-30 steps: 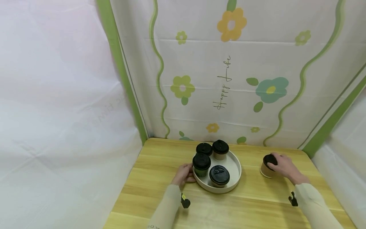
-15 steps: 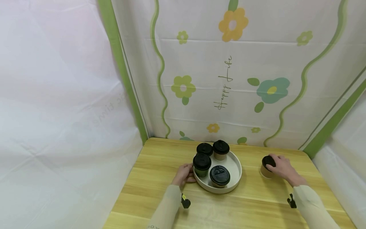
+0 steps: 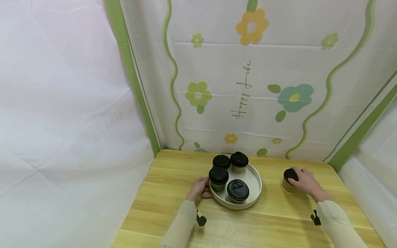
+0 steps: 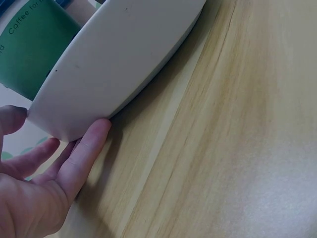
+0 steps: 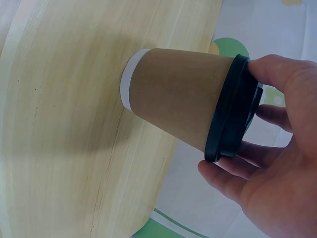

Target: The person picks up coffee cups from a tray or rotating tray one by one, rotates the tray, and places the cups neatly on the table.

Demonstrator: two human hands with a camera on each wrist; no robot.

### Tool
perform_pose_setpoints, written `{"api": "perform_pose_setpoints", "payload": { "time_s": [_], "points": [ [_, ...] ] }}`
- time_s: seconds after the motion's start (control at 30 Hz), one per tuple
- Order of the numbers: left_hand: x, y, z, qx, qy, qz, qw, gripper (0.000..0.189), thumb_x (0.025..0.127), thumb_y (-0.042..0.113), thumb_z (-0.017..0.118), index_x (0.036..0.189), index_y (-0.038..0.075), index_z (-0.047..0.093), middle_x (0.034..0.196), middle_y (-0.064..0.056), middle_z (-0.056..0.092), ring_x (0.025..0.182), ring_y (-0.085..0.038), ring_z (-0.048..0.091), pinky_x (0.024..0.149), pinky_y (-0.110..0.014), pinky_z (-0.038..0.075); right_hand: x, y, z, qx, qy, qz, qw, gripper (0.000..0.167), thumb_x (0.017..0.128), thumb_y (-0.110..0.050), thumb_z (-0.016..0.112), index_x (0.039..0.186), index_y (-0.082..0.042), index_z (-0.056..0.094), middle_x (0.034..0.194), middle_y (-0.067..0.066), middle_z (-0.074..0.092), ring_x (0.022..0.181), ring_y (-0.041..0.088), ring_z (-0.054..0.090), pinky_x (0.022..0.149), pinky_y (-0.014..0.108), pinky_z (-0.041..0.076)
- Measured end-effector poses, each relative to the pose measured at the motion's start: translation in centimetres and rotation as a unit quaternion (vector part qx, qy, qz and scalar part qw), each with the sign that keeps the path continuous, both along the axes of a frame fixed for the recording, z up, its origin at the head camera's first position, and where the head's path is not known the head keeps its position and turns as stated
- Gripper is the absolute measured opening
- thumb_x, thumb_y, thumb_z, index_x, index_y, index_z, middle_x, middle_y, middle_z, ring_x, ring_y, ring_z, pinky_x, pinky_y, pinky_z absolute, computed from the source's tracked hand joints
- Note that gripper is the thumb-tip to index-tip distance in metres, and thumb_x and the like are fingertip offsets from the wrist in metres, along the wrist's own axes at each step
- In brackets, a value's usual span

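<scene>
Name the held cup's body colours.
The cup is brown with a white band at its base; clearest in the right wrist view.

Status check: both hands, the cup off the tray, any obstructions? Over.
Left hand gripping edge of tray. Right hand holding brown cup by black lid, right of tray. Four other lidded cups inside tray, possibly in the way.

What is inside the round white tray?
Four black-lidded cups, including a green cup. The lids hide any contents; the green cup covers most of the back-left one's body.
</scene>
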State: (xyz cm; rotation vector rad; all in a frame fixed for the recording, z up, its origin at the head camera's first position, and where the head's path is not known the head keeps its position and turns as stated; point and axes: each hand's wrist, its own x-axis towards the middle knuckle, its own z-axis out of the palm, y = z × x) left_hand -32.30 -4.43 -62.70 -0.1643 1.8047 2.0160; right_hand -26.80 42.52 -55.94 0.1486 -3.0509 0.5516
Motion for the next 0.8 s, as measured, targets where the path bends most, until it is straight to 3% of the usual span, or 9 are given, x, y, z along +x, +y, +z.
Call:
{"api": "perform_pose_setpoints", "payload": {
  "time_s": [0.43,0.8],
  "points": [
    [0.2,0.0,0.2,-0.007,0.005,-0.001,1.0,0.042,0.103,0.035,0.049,0.124,0.0,0.057,0.102,-0.016,0.068,0.083,-0.023,0.069,0.075,-0.052,0.059,-0.2,0.0,0.0,0.008,0.014,0.008,0.9998,0.061,0.095,-0.03,0.061,0.136,0.012,0.041,0.122,0.047,0.049,0.113,0.063,0.04,0.094,0.072,0.029],
    [0.0,0.1,0.0,-0.003,0.004,0.002,1.0,0.041,0.102,0.035,0.05,0.121,0.0,0.058,0.095,-0.012,0.068,0.08,-0.021,0.069,0.073,-0.049,0.06,-0.2,-0.6,1.3,0.0,0.022,-0.003,0.9998,0.058,0.1,-0.028,0.053,0.137,0.014,0.04,0.129,0.047,0.043,0.116,0.063,0.036,0.098,0.072,0.025]
  ]
}}
